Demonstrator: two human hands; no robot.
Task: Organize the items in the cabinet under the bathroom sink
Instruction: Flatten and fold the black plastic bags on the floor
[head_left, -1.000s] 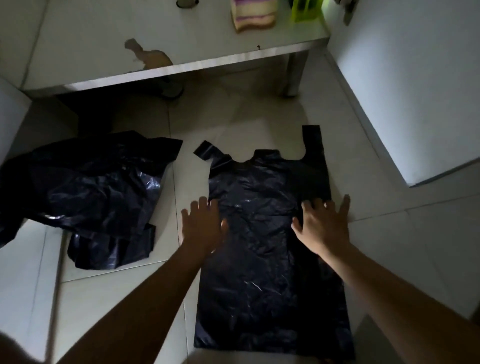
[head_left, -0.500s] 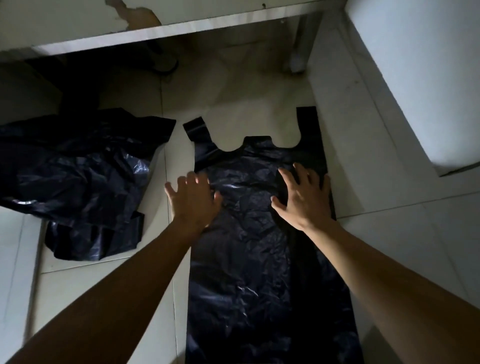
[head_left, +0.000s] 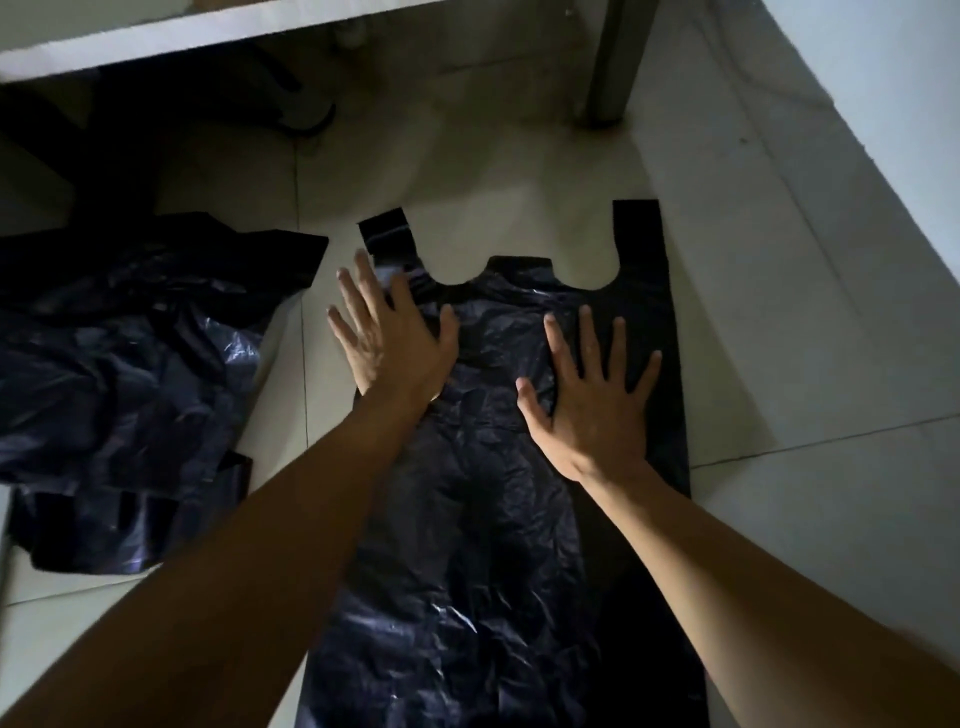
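Pressing flat on the bag, spread on the floor with handles toward 12 o'clock. Bearing down with the left hand at 10 o'clock of the bag, half over its edge onto tile, and with the right hand at 1 o'clock, wholly on plastic. Fingers of both straight and spread, pinching nothing.

Likely to slip: thin plastic on smooth tile, so an uneven push could skew the whole sheet toward 3 or 9 o'clock. Could roll the edge under the left palm, since only part of that hand bears on the bag. Might trap air and set creases toward 6 o'clock, where wrinkles already show. Worth watching the left handle at 11 o'clock: bent out of line, apt to fold under on a forward stroke. Could also snag the heap at 9 o'clock, lying near.

Hard to judge much in this dim light. Cut off at 6 o'clock: the bag's bottom hem. Covered by both forearms: parts of its lower half. Cannot tell how many bags make up the heap, nor what the pale round thing in shadow under the worktop at 11 o'clock is. No sight of the cabinet itself.
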